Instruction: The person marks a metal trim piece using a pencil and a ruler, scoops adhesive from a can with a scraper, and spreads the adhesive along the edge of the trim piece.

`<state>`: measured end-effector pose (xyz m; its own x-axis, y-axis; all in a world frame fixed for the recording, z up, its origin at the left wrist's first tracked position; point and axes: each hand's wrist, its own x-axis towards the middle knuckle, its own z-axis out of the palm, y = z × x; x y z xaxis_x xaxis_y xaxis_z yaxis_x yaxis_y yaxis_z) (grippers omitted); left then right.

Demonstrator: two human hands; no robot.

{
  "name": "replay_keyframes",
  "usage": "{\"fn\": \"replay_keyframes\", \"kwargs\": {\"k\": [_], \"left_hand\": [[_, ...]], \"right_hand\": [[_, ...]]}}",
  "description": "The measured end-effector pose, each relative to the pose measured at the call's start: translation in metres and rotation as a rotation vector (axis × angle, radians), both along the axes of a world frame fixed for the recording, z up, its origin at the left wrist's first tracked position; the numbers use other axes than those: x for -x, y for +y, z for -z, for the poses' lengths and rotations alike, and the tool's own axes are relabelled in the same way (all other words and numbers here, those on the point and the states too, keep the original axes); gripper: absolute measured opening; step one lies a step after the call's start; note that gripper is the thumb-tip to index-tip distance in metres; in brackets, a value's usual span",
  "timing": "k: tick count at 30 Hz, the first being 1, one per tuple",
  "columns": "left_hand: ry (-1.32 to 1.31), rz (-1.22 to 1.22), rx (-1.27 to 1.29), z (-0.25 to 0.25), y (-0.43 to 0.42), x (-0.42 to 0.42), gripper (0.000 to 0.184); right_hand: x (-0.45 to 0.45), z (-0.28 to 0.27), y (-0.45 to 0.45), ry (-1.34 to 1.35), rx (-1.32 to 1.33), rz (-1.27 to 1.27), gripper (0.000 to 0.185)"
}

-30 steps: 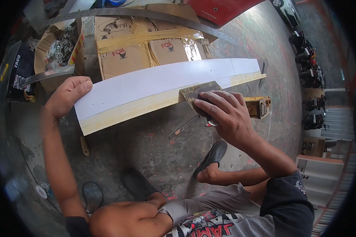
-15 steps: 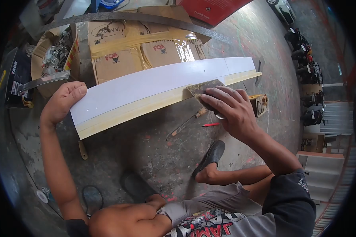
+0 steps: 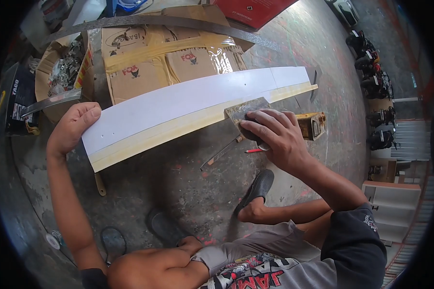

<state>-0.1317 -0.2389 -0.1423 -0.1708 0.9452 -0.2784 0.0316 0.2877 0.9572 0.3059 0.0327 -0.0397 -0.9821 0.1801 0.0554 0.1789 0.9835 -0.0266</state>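
Note:
A long white panel (image 3: 178, 96) with a yellowish strip (image 3: 169, 135) along its near edge lies slanting across the view. My left hand (image 3: 74, 126) grips its left end, thumb on top. In my right hand (image 3: 279, 137) is a flat, stained scraper plate (image 3: 240, 111), which lies against the strip right of the middle. The fingers are bent over the plate, and its underside is hidden. Beneath the panel, on the floor, are a thin tool (image 3: 221, 153) and a red pencil (image 3: 253, 151).
Taped cardboard (image 3: 154, 67) lies behind the panel. An open box of metal parts (image 3: 65, 72) and a dark TACO box (image 3: 19, 96) stand at left. A yellowish can (image 3: 313, 126) is beyond my right hand. My shod feet are below.
The view has shifted, and the panel's left end with my left hand appears further left and lower. The plate in my right hand went slightly right, then back left along the strip.

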Motion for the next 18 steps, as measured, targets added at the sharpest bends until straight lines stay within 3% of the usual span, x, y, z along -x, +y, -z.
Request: {"fn": "replay_keyframes", "kwargs": {"k": [4,10,18], "left_hand": [[-0.004,-0.001,-0.009,0.0,0.0,-0.001,0.044],[-0.001,-0.02,0.004,0.0,0.0,-0.003,0.045],[0.014,-0.014,0.005,0.003,-0.001,0.0,0.045]], "right_hand": [[-0.008,-0.008,0.0,-0.041,0.012,-0.024,0.077],[-0.013,-0.017,0.005,-0.01,-0.02,-0.051,0.07],[-0.013,0.021,0.008,0.029,-0.11,0.028,0.071]]}}
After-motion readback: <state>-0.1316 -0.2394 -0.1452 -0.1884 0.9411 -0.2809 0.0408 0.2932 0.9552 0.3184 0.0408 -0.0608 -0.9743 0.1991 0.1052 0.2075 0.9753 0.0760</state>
